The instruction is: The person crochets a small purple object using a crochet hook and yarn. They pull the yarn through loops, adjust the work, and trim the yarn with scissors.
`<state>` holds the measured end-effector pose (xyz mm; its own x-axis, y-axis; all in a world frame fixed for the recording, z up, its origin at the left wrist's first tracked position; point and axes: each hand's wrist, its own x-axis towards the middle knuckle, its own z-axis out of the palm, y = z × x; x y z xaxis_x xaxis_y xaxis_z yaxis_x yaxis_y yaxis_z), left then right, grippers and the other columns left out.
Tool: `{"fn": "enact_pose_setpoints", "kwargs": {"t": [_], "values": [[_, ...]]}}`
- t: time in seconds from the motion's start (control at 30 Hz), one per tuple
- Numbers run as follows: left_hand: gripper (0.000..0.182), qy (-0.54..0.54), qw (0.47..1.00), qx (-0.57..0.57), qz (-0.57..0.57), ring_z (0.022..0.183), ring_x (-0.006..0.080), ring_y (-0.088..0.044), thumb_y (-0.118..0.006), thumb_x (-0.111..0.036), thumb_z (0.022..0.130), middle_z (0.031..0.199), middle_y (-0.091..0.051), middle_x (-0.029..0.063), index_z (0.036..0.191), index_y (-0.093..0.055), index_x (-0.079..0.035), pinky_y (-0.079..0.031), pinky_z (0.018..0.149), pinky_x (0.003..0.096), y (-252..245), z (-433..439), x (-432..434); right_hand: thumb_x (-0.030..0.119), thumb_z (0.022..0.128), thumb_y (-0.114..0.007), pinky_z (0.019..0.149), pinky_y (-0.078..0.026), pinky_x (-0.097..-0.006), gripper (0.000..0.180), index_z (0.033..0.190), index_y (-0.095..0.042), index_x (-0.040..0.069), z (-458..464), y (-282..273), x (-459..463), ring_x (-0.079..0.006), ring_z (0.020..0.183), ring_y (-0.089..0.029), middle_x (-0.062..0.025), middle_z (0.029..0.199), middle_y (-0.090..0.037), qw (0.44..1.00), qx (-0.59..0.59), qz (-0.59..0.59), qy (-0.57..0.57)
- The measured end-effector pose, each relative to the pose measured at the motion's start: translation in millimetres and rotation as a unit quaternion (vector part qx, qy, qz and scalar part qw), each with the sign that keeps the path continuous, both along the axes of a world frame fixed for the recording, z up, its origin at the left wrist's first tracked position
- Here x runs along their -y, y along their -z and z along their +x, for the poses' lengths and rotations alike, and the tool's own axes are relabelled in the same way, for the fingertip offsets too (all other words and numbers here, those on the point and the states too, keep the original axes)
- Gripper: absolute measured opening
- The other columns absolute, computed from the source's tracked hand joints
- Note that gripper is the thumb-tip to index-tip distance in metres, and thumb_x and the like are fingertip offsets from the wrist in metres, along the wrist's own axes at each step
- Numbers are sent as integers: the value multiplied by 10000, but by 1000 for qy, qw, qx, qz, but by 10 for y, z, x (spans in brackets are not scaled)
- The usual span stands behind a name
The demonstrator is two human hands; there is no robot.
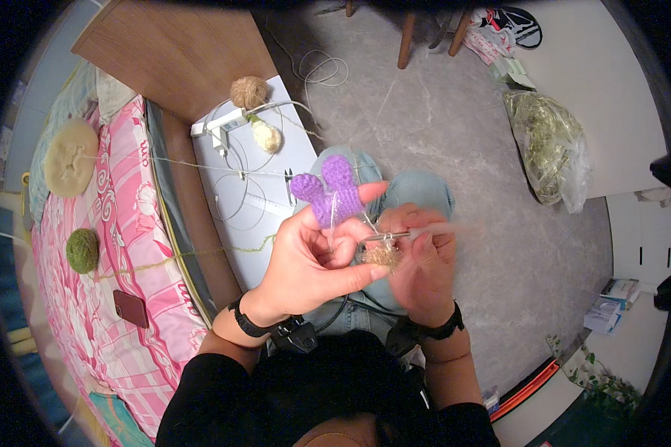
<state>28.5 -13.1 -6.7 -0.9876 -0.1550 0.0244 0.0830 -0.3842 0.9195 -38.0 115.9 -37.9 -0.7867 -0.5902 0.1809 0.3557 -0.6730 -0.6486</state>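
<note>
My left hand (307, 268) pinches a small piece of tan crochet (381, 255) between thumb and fingers. A purple crocheted finger sleeve (338, 193) covers part of that hand's raised fingers, and one fingertip pokes out beside it. Pale yarn (332, 215) runs over the sleeve and down towards the tan piece. In my right hand (425, 268), blurred by motion, is a crochet hook (388, 237). Its metal shaft lies across the top of the tan piece, with loops of yarn around it. The hook's handle is too smeared to make out.
On the left, a pink patterned bed (145, 246) bears cream yarn (71, 158), a green yarn ball (82, 251) and a phone (130, 308). A white surface (251, 223) beside it holds a brown yarn ball (249, 93) and a power strip (227, 120). A plastic bag (548, 148) lies right.
</note>
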Motion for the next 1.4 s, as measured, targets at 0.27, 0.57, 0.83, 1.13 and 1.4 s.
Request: {"fn": "enact_pose_setpoints", "kwargs": {"t": [0.27,0.57,0.83,1.13,1.4], "values": [[395,-6,999,38,-29,510,-20,-281,-673,102,630,993,-563,32,994,-543,19,-258,485,135,-84,18,13,196,901,-448,738,-427,-307,161,952,-425,45,-93,-130,-49,-171,814,-513,-105,883,-531,999,-27,13,-21],[479,-17,998,21,-65,512,-19,-244,-661,106,654,813,-594,-49,1108,-523,39,-234,475,130,-98,32,-12,192,921,-386,717,-443,-305,144,916,-383,48,-129,-228,-143,-175,763,-529,-129,840,-533,979,-177,92,49],[497,-15,996,16,-82,509,-14,-238,-657,103,660,778,-585,-57,1132,-508,48,-233,481,128,-122,38,-32,227,918,-395,692,-457,-311,179,922,-383,49,-141,-247,-196,-190,760,-537,-151,845,-539,962,-246,92,74],[538,-6,997,20,-74,506,-17,-239,-657,100,663,776,-577,-69,1168,-482,43,-233,483,123,-119,35,-41,276,895,-456,682,-462,-317,226,890,-424,52,-147,-252,-230,-213,752,-555,-157,838,-563,957,-262,98,74],[533,-6,998,10,-58,507,-22,-247,-660,97,665,756,-564,-79,1165,-481,49,-231,485,119,-128,20,-34,297,878,-488,652,-473,-375,234,860,-472,65,-131,-163,-161,-256,708,-569,-154,790,-588,951,-277,55,130]]}}
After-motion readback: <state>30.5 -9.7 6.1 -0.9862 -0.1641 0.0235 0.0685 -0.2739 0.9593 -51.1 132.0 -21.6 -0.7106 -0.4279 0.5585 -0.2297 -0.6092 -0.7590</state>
